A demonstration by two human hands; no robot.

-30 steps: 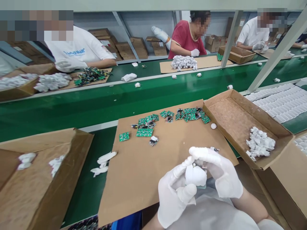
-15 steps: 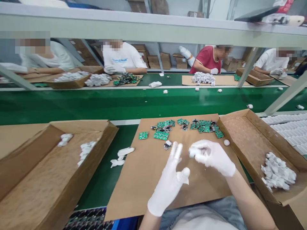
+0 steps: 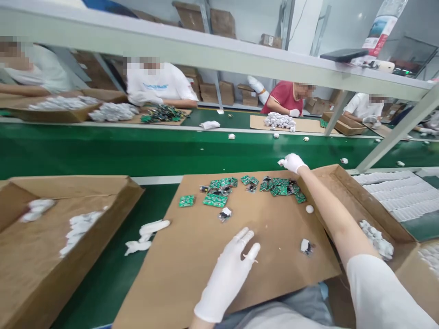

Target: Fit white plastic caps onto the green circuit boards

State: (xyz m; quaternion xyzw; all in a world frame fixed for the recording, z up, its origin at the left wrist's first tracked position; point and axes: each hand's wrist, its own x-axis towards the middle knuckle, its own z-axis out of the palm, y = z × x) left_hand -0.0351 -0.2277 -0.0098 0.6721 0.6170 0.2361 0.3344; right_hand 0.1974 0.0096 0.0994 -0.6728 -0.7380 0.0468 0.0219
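Note:
My left hand (image 3: 228, 274), in a white glove, hovers over or rests on the cardboard sheet (image 3: 192, 246) with fingers spread and nothing in them. My right hand (image 3: 294, 163), also gloved, reaches out past the sheet's far edge over the green conveyor belt (image 3: 164, 157). Its fingertips pinch a small white-wrapped piece (image 3: 281, 162), mostly hidden by the fingers. Green circuit boards (image 3: 215, 199) lie in groups along the sheet's far side. Two small parts with white tops, one near the middle (image 3: 225, 214) and one at the right (image 3: 306, 246), lie on the sheet.
Cardboard trays with white pieces stand at left (image 3: 99, 183) and right (image 3: 334, 176). White finger-shaped scraps (image 3: 147, 233) lie left of the sheet. Several white pieces (image 3: 232, 136) sit on the belt. A shelf beam (image 3: 192, 57) crosses above; several co-workers sit opposite.
My right hand has moved from above the sheet forward to the belt, carrying the white piece. My left hand has drawn back slightly. The white-topped part at the right now shows.

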